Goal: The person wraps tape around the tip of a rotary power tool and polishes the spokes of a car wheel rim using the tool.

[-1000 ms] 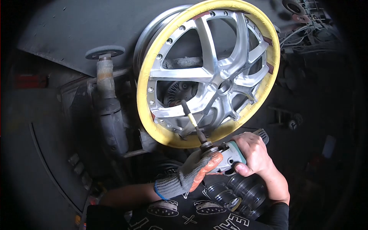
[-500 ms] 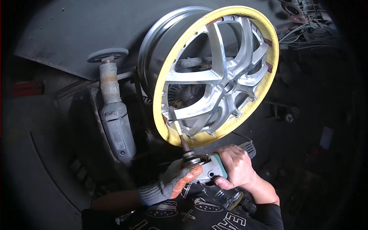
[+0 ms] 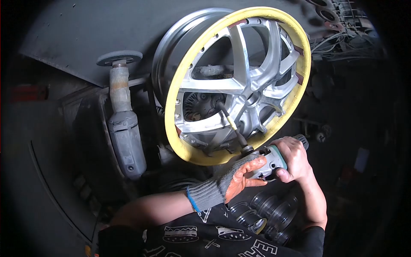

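Observation:
My left hand [image 3: 242, 177], in a grey glove with an orange palm, supports the front of a power tool [image 3: 267, 163] near its collar. Bare, my right hand [image 3: 293, 159] is wrapped round the tool's teal and dark body. A thin shaft with a pale yellow sleeve [image 3: 231, 122] runs from the tool up to the left, its dark tip over a spoke of the wheel. The silver alloy wheel [image 3: 239, 85] stands tilted, its outer rim covered in yellow [image 3: 176, 145]. Whether the tip touches the spoke I cannot tell.
Left of the wheel a second, larger power tool [image 3: 127, 141] stands upright with a round disc [image 3: 119, 58] on top. A grey panel [image 3: 85, 34] lies behind. Cables [image 3: 338, 43] are at the upper right. Dark shiny wheels [image 3: 274, 210] lie below my hands.
Both hands and the tool first shifted left and down, then back right and up. The tip now lies farther right over the spoke. The fingers of my left hand have spread slightly.

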Motion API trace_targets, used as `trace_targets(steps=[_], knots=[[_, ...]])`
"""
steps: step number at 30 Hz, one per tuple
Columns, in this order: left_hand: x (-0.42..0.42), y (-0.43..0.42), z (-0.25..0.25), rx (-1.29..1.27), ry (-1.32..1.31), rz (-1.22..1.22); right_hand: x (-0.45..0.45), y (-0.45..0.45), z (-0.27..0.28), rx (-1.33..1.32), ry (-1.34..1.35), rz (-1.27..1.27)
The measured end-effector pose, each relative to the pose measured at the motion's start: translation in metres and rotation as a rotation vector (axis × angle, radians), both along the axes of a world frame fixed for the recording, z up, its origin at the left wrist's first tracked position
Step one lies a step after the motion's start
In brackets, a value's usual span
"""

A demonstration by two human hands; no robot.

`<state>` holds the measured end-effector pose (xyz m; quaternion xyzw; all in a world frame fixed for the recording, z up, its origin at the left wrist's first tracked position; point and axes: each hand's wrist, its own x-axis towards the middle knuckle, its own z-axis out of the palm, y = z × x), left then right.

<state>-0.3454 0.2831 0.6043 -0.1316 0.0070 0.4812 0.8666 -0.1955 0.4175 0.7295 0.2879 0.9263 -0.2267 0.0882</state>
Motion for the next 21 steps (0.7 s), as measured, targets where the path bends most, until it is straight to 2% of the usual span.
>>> trace_targets(steps=[3,4,8,10,13,21], knots=[[0.01,0.004,0.002,-0.015,-0.017,0.049,0.007,0.008,-0.001,-0.011,-0.004,0.021],[0.005,0.014,0.006,-0.019,0.045,-0.079,0.008,0.01,-0.001,-0.011,-0.003,0.023],[0.01,0.009,0.003,-0.02,0.02,-0.024,0.011,0.01,-0.003,-0.002,-0.001,0.044],[0.005,0.008,0.005,-0.055,0.065,-0.095,0.011,0.006,-0.006,-0.015,-0.003,0.044],[0.006,-0.009,0.003,-0.082,0.034,-0.031,0.006,-0.003,-0.004,-0.025,-0.005,0.048],[-0.03,-0.037,0.006,-0.1,0.086,-0.142,-0.023,-0.035,-0.002,-0.027,0.011,0.041]])
